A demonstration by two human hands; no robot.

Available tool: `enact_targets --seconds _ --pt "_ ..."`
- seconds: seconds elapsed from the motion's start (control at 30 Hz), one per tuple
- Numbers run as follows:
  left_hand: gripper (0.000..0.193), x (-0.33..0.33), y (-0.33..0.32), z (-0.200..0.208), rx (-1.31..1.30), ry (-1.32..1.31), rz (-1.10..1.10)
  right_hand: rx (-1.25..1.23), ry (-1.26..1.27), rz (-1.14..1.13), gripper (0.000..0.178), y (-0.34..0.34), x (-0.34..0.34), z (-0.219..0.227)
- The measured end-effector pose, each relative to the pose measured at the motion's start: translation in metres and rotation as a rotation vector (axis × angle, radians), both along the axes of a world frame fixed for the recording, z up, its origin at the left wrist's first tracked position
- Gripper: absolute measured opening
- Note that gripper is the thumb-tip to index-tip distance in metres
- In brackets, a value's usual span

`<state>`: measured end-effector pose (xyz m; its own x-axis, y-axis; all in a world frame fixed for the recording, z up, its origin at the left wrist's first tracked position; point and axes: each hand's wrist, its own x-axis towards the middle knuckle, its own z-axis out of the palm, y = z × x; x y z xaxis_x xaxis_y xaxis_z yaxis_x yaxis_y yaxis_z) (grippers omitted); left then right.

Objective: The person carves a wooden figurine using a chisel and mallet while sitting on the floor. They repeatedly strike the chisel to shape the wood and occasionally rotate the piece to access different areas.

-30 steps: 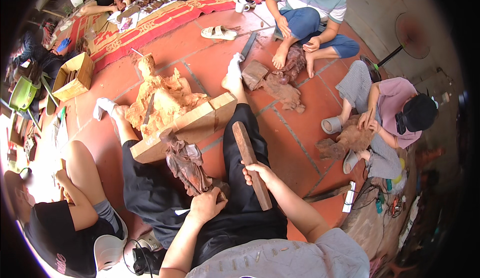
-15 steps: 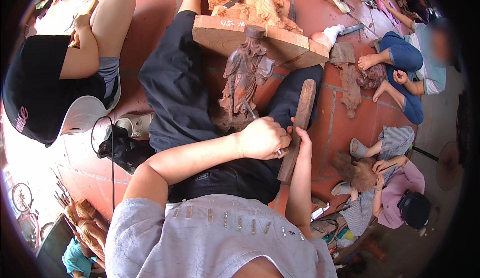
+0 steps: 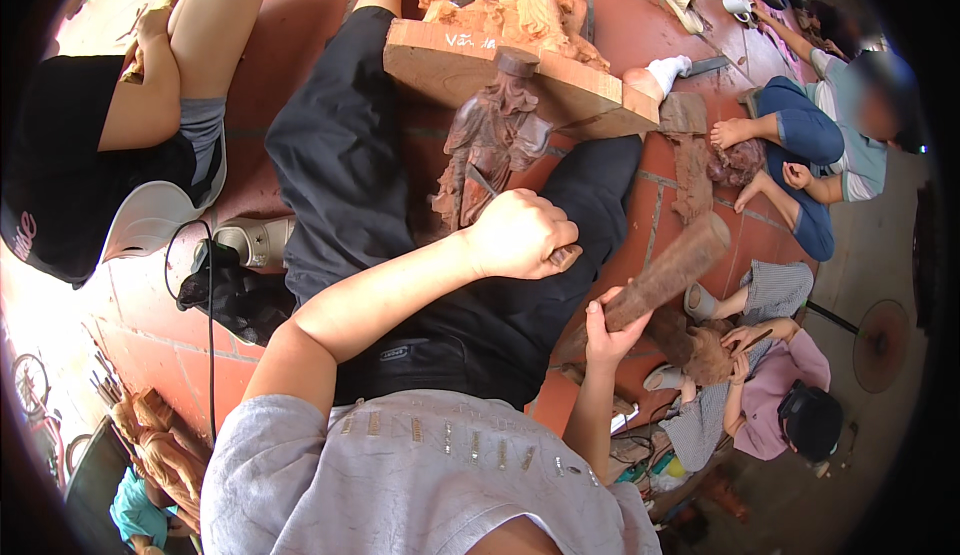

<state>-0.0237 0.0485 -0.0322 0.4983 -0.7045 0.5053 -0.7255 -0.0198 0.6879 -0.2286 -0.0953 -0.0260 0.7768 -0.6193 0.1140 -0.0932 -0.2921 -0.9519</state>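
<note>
Between my legs stands a dark brown wooden statue (image 3: 490, 145) of a robed figure with a flat-topped hat. My left hand (image 3: 518, 237) is closed around a chisel (image 3: 482, 181); its blade points at the statue's lower front, and the handle's end sticks out below my fist. Whether the tip touches the wood I cannot tell. Off to the right, my right hand (image 3: 612, 333) grips a wooden mallet (image 3: 672, 270), a thick plain bar raised at a slant, apart from the chisel.
Behind the statue lies a thick wooden block (image 3: 500, 65) with an orange carving (image 3: 520, 10) on it. A person in a white cap (image 3: 150, 215) sits close at left. Two people work at right, one over a brown carving (image 3: 708, 357). A black cable (image 3: 211, 335) runs at left.
My right hand has swung the mallet away from the chisel, down and to the right. My left hand has moved slightly up with the chisel. The whole view has shifted a little.
</note>
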Motion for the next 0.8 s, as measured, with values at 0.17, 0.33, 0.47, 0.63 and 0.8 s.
enact_targets --seconds 0.17,0.33,0.47,0.63,0.8 --pt "0.037 0.017 0.019 0.009 -0.178 0.136 -0.039 -0.226 -0.127 0.245 0.054 0.004 0.004 0.006" --pt "0.030 0.020 0.020 0.001 -0.196 0.083 -0.091 -0.676 0.144 0.198 0.051 0.006 0.022 0.011" --pt "0.037 0.017 0.021 0.005 -0.188 0.141 -0.079 -0.671 0.080 0.227 0.051 0.000 0.018 -0.003" --pt "0.032 0.002 0.036 0.007 -0.173 0.031 0.091 -0.619 0.204 0.210 0.042 0.010 0.010 -0.001" --pt "0.023 -0.027 0.039 0.003 0.059 0.099 0.155 -0.326 0.317 0.060 0.036 0.025 -0.024 -0.021"
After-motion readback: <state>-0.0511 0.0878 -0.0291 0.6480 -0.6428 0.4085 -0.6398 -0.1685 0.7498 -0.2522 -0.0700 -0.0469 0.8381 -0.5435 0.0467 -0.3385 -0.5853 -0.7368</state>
